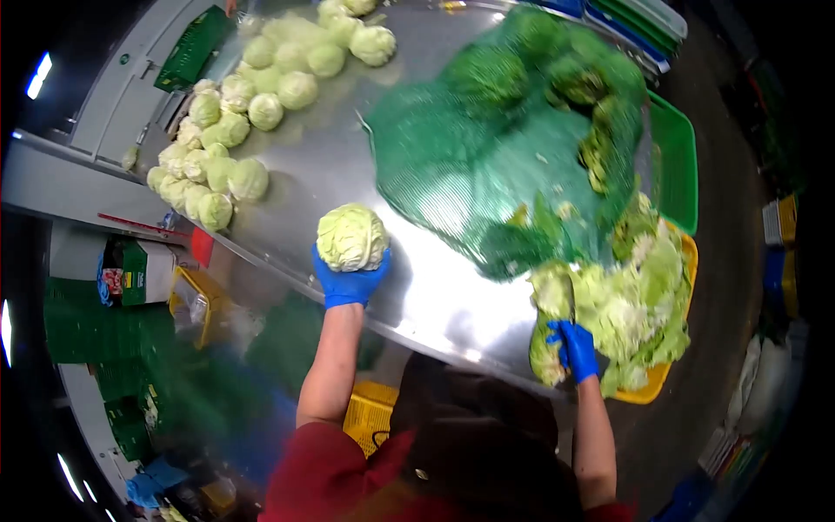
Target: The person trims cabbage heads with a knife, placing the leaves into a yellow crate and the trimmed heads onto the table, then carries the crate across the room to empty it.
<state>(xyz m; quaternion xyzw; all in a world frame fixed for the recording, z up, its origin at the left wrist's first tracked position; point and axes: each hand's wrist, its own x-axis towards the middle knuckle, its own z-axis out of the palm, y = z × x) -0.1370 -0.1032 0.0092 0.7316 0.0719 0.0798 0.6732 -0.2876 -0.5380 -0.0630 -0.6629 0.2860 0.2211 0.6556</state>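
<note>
Cabbage head: I have the cabbage head [351,237] at the near edge of the steel table [304,174]; whether it touches the metal I can't tell.
Its axis: nearly round, no clear long axis; I can't make out which way the stem faces.
Left hand: the left hand [352,283] is cupped against its near side, fingers partly hidden.
Right hand: the right hand [574,350] is closed around what looks like a knife [571,297], blade pointing away from the body.
Leaves: loose leaves [626,304] crowd that hand, heaped over a yellow crate [650,390].
Net: a green net sack [426,174] blocks much of the table beyond.
Far left: pale cabbages [248,178] bunch along the edge.
</note>
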